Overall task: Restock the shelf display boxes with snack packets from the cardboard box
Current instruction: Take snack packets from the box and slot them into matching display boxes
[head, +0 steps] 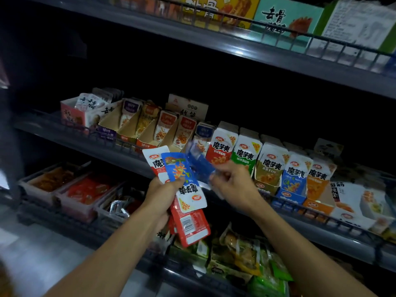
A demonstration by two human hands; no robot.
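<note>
My left hand grips a fanned bunch of snack packets: a white and red one behind, a blue one upside down in front, a red one hanging below. My right hand pinches a single blue packet, blurred by motion, just right of the bunch. Both hands hover in front of the middle shelf. On that shelf stands a row of display boxes: red, green, olive, blue and orange, each filled with upright packets. The cardboard box is out of view.
Left of that row are slanted cardboard display boxes with orange and purple packets. The shelf's wire front rail runs along its edge. Trays of red snacks sit lower left; green packets lie below. Large boxes fill the top shelf.
</note>
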